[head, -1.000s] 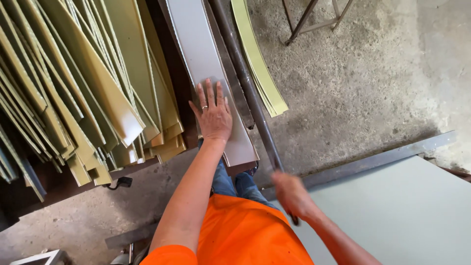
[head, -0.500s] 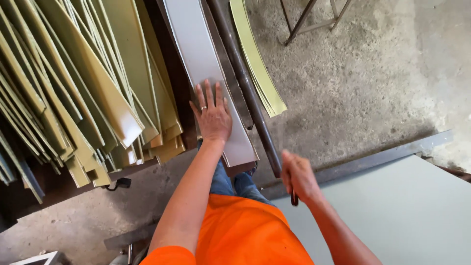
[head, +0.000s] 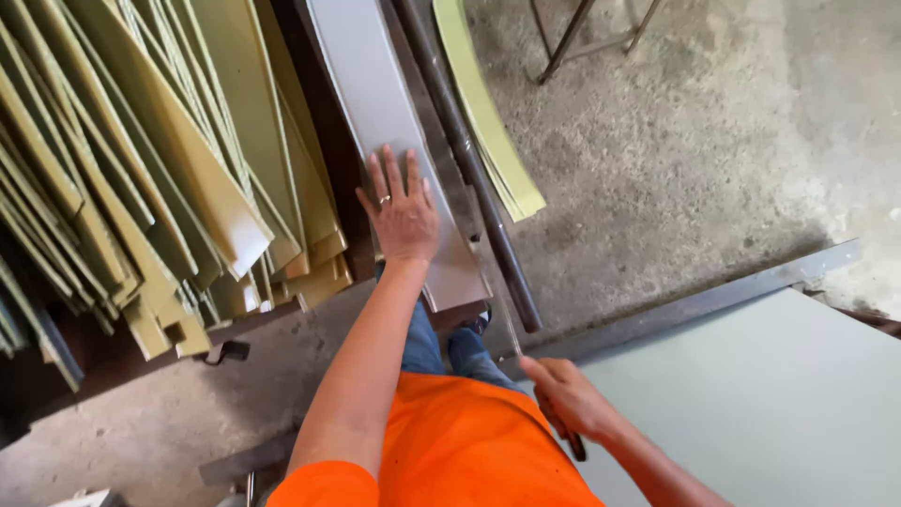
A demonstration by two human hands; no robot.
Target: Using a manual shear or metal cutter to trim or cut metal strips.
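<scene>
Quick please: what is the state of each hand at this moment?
Left hand: open, flat on the grey metal strip.
Right hand: closed around a dark handle.

Right hand [head: 568, 399]: closed around a dark handle [head: 572, 443], most of which is hidden in the palm.
Grey strip [head: 380, 103]: upper end cut off by the top edge; part hidden under the left hand [head: 402, 211].
Green strips [head: 141, 160]: tops run out of frame.
Dark rod [head: 474, 169]: upper end cut off.
Pale sheet [head: 779, 404]: runs past the right and bottom edges.
</scene>
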